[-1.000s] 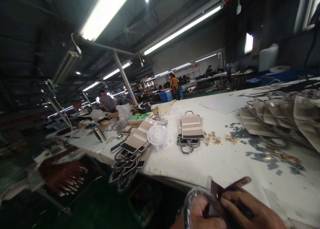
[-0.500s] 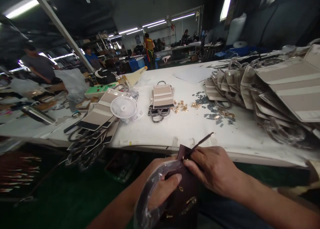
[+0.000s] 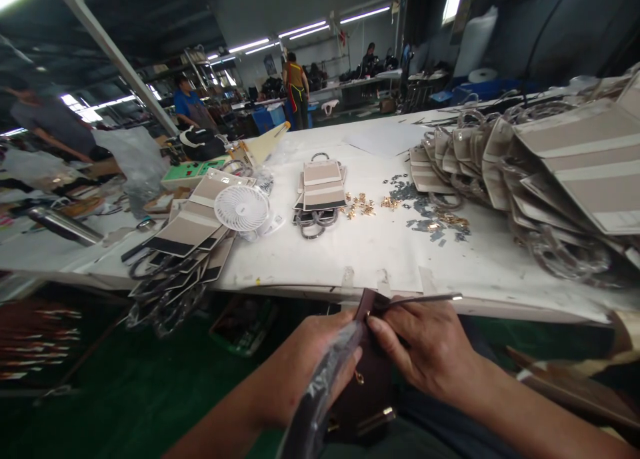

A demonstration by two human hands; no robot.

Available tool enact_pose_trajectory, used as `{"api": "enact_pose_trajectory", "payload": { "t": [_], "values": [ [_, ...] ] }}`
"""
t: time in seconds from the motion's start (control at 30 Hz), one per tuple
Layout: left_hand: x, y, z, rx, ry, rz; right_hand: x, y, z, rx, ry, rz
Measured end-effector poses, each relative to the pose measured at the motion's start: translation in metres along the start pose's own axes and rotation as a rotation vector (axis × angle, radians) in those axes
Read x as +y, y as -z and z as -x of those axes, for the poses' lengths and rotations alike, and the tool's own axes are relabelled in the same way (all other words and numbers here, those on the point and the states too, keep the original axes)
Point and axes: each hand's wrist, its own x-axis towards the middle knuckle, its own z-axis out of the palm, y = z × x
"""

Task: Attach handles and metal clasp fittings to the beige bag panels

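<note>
A dark brown bag piece (image 3: 374, 372) with gold fittings is held low in front of me, beyond the table's front edge. Its curved handle (image 3: 320, 395), wrapped in clear plastic, passes over my left hand (image 3: 325, 352). That hand is closed on the bag piece from the left, its thumb partly hidden behind the handle. My right hand (image 3: 425, 342) is closed at the piece's upper edge, thumb beside a small gold fitting (image 3: 369, 315). From its fingers a thin dark strip (image 3: 425, 299) with a shiny tip points right; whether it belongs to the bag cannot be seen.
On the white table (image 3: 280, 262) lie beige bag panels (image 3: 323, 179), gold fittings (image 3: 363, 205) and grey metal plates (image 3: 425, 212). A white fan (image 3: 242, 209) stands by a left stack (image 3: 185, 229); a larger stack (image 3: 575, 159) is at right. Several people work farther back.
The thin strip has swung down from a steep slant to nearly level, pointing right. The bag piece has turned slightly, and its wrapped handle looks narrower. Both hands keep their hold.
</note>
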Motion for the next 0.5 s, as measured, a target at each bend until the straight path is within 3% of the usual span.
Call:
{"api": "enact_pose_trajectory", "payload": {
  "t": [0.1, 0.23, 0.33, 0.5],
  "values": [
    [0.002, 0.009, -0.023, -0.299, 0.118, -0.243, 0.005, 0.003, -0.005, -0.108, -0.161, -0.067],
    [0.018, 0.03, -0.062, -0.501, 0.377, -0.164, 0.015, 0.017, -0.015, -0.248, -0.551, -0.362],
    [0.025, 0.043, -0.081, -0.561, 0.435, -0.176, 0.022, 0.024, -0.017, -0.23, -0.76, -0.436],
    [0.014, 0.045, -0.094, -0.588, 0.483, -0.212, 0.021, 0.017, -0.01, -0.221, -0.903, -0.613]
  ]
}}
